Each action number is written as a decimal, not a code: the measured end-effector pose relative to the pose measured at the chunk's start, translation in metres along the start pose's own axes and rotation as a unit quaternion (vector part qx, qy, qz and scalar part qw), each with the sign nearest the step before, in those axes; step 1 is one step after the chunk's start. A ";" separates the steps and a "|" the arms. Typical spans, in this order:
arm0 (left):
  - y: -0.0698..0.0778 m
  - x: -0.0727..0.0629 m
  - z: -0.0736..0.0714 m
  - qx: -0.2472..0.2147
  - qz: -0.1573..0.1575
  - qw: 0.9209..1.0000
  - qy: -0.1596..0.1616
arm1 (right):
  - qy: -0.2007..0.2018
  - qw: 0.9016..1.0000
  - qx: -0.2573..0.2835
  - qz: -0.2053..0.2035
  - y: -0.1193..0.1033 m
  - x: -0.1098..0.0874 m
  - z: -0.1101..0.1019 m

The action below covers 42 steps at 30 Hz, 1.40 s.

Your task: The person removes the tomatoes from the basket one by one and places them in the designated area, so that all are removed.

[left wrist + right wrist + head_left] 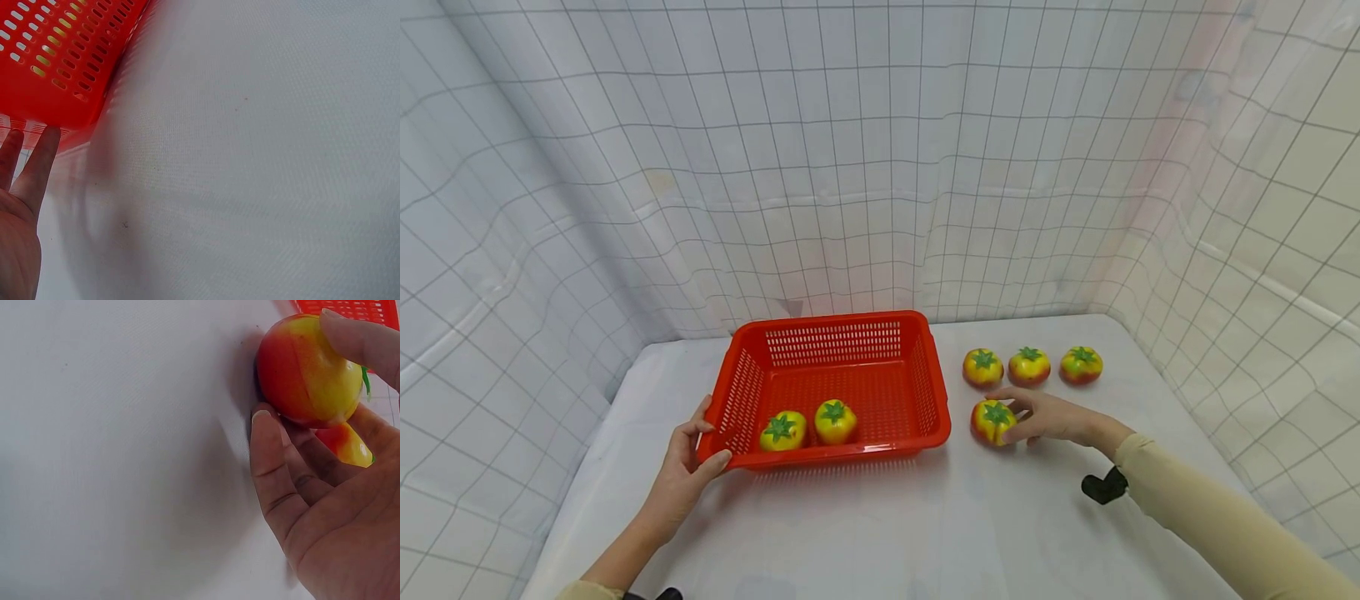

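A red plastic basket (pixel 842 379) with slotted walls stands left of centre on the table. Two yellow toy tomatoes with green star-shaped tops, one (pixel 783 431) and another (pixel 836 422), lie inside it near its front wall. My left hand (pixel 681 475) holds the basket's front left corner, thumb at the front rim and fingers along the left side. My right hand (pixel 1052 418) has thumb and fingers around a red-and-yellow toy tomato (pixel 993 422) right of the basket. In the right wrist view, the thumb lies across this tomato (pixel 309 372) and the fingers curl beneath it.
Behind the right hand, three more toy tomatoes stand in a row: a left one (pixel 982 367), a middle one (pixel 1029 367) and a right one (pixel 1081 365). A white cloth covers the table (pixel 880 533). Grid-patterned curtains (pixel 865 167) enclose the back and both sides.
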<state>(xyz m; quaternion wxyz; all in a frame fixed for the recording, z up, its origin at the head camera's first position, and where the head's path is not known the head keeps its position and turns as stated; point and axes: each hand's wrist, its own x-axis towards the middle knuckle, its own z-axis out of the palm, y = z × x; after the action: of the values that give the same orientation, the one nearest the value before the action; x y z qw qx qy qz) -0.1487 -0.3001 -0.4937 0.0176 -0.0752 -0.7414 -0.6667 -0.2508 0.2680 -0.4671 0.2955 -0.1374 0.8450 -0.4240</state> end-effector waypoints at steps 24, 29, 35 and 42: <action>-0.001 0.000 -0.002 -0.002 -0.012 1.000 -0.004 | -0.008 1.000 0.000 0.001 0.003 -0.002 -0.002; -0.001 0.001 -0.002 0.002 -0.009 1.000 -0.002 | -0.008 1.000 -0.001 0.001 0.004 -0.003 -0.003; -0.001 0.002 -0.002 0.004 -0.011 1.000 0.000 | -0.005 1.000 -0.007 -0.002 0.003 -0.004 -0.003; -0.002 0.002 -0.002 0.011 -0.014 1.000 0.000 | -0.002 1.000 -0.012 0.001 0.002 -0.006 -0.004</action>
<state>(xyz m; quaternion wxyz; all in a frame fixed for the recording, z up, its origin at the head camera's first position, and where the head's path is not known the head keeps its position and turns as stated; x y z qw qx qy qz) -0.1507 -0.3023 -0.4952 0.0089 -0.0651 -0.7498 -0.6584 -0.2489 0.2747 -0.4650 0.2960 -0.1415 0.8496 -0.4129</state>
